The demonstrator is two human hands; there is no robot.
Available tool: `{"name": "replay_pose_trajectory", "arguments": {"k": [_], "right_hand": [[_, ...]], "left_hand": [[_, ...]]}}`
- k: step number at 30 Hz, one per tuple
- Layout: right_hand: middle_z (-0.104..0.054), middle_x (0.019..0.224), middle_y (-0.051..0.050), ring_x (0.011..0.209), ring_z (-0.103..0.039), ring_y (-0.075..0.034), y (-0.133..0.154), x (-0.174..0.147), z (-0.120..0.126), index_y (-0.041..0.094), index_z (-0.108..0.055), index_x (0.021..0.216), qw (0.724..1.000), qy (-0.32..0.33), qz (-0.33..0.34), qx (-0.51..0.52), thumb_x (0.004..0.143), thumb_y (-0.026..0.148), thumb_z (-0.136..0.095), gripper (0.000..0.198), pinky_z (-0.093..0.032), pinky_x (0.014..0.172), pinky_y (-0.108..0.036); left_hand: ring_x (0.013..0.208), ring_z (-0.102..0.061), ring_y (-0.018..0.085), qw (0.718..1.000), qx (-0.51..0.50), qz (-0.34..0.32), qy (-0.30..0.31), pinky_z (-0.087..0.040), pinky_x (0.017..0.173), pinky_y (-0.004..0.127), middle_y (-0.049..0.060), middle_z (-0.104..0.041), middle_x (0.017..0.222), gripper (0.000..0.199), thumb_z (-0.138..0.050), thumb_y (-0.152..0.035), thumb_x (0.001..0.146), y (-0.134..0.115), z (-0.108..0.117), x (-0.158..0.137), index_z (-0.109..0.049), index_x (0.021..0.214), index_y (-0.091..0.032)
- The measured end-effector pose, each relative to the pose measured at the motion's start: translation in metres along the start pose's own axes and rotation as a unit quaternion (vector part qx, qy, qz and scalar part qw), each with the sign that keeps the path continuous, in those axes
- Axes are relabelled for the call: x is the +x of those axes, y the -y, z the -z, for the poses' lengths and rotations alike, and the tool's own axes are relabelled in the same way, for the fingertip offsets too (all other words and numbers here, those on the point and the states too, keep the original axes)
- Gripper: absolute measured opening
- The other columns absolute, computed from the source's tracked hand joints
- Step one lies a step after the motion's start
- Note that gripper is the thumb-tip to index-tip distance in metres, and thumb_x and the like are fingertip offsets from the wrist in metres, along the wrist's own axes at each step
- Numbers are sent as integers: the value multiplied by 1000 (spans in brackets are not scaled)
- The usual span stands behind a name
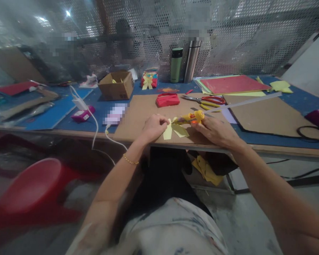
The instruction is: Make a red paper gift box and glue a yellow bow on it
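Note:
My right hand (pixel 218 130) is wrapped round a yellow hot glue gun (pixel 188 117), with a small red light showing near its grip. A long pale glue stick (pixel 244 102) sticks out of its back end. The nozzle points left, at the folded pale yellow paper (pixel 168 131). My left hand (pixel 156 126) is closed, with thumb and fingertips pinching the top of that paper. Another yellow paper piece (pixel 180 130) lies just right of it, under the glue gun. Both papers rest on a brown cardboard sheet (pixel 140 106). Behind them sits a red folded paper box (pixel 168 100).
Red-handled scissors (pixel 212 100) and yellow-handled pliers (pixel 210 106) lie behind the glue gun. Farther back stand a cardboard box (pixel 115 86), a red box with a yellow bow (pixel 149 80), a green flask (pixel 176 65) and a steel flask (pixel 192 62). A white cable (pixel 95 132) hangs over the front edge.

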State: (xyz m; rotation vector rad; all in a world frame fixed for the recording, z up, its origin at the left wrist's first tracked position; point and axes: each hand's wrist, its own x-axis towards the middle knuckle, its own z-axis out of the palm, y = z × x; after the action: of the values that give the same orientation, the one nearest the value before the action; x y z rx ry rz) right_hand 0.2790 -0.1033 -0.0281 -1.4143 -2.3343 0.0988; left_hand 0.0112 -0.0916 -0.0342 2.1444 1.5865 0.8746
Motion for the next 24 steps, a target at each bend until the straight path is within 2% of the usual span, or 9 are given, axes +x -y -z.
{"name": "replay_pose_trajectory", "arguments": {"k": [5,8,11,13,15,18,24], "right_hand": [[-74,88,-13,83,-68,-29,3,1,3,24,-61,87,1000,2,-9,10,108,56,-39,45,-46,73,-36],[-74,85,-13,79,-66,-28,3,2,3,25,-59,84,1000,-5,-1,15,108,57,-38,45,-45,70,-36],[-71,78,-11,72,-64,-27,2,5,4,25,-56,79,1000,0,5,8,107,58,-38,47,-43,66,-35],[-69,76,-11,71,-63,-26,1,6,5,26,-55,75,1000,2,11,1,107,58,-39,48,-41,65,-35],[-68,75,-11,70,-63,-26,1,7,5,26,-53,72,1000,2,17,-5,107,58,-39,49,-41,65,-35],[-67,74,-10,70,-61,-25,1,7,4,27,-51,72,1000,-3,15,-6,107,58,-38,49,-41,65,-35],[-66,76,-9,71,-60,-25,-1,7,2,26,-51,74,1000,-4,7,-10,107,57,-40,47,-41,68,-36]], "left_hand": [[88,-69,21,999,-40,-3,-22,-56,86,39,8,-80,99,24,-64,-11,85,0,-1,-1,-85,93,-20],[81,-67,18,996,-81,-3,-45,-54,79,33,5,-78,87,23,-66,-8,82,1,-1,-1,-84,92,-19],[72,-63,15,984,-142,17,-106,-51,73,28,2,-73,78,22,-65,-8,85,4,-1,-3,-82,94,-18],[70,-60,13,969,-187,36,-160,-51,71,27,1,-71,77,22,-62,-9,90,6,1,-4,-80,97,-18],[70,-60,13,957,-216,46,-188,-51,71,26,1,-71,78,21,-60,-10,91,7,1,-6,-79,97,-18],[73,-62,14,962,-205,36,-177,-53,75,28,2,-74,84,18,-62,-10,90,6,2,-7,-77,93,-18],[82,-65,18,991,-81,5,-108,-53,82,34,5,-75,87,5,-72,-21,89,-8,1,-10,-76,87,-19]]}}
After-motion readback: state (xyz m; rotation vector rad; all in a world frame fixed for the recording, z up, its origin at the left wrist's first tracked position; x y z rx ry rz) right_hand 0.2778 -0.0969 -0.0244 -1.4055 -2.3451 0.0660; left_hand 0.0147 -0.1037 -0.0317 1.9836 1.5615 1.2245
